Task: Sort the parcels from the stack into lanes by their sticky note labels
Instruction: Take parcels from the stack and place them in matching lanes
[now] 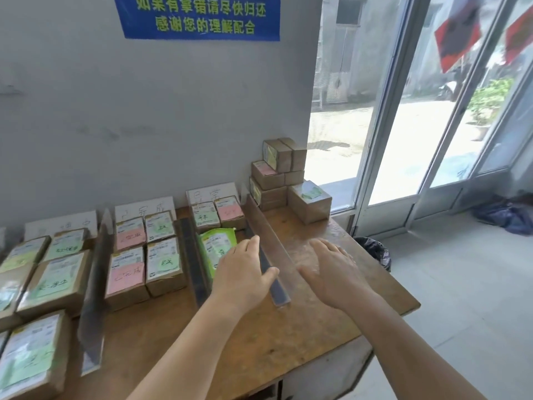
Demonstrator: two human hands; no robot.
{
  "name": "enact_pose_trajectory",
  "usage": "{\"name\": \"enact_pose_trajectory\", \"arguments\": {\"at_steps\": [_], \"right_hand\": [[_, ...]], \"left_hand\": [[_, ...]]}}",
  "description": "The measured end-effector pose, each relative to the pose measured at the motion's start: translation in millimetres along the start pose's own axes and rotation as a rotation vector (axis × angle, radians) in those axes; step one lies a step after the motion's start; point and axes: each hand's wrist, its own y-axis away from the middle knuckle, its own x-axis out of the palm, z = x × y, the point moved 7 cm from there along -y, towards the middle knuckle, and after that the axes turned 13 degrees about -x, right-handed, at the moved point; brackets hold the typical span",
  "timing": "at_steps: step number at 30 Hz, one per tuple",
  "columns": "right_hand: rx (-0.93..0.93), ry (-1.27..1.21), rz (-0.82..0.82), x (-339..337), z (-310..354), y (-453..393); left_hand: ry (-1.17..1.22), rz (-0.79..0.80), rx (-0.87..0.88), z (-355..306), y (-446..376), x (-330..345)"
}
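Note:
A stack of brown parcels (277, 174) with pink and green sticky notes stands at the table's far right corner, one box (310, 201) beside it. Metal angle bars split the table into lanes. My left hand (243, 272) rests over the rightmost bar (266, 246), fingers spread, thumb across the bar; it holds nothing. My right hand (336, 269) hovers open above bare wood to the right of that bar. A green soft packet (216, 245) lies in the lane just left of my left hand. Behind it sit two boxes (217, 212) with green and pink notes.
Further left lanes hold several labelled boxes (145, 255), (49, 272), with white paper signs (144, 210) against the wall. Other bars (194, 261), (95, 290) separate them. The table edge (403, 307) drops off at right; a glass door (403, 111) stands beyond.

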Motion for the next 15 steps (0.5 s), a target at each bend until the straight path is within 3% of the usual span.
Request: {"name": "enact_pose_trajectory", "arguments": {"at_steps": [15], "right_hand": [[0.05, -0.011, -0.087, -45.3, -81.9, -164.7]], "left_hand": [[0.097, -0.015, -0.018, -50.8, -192.5, 23.9]]}}
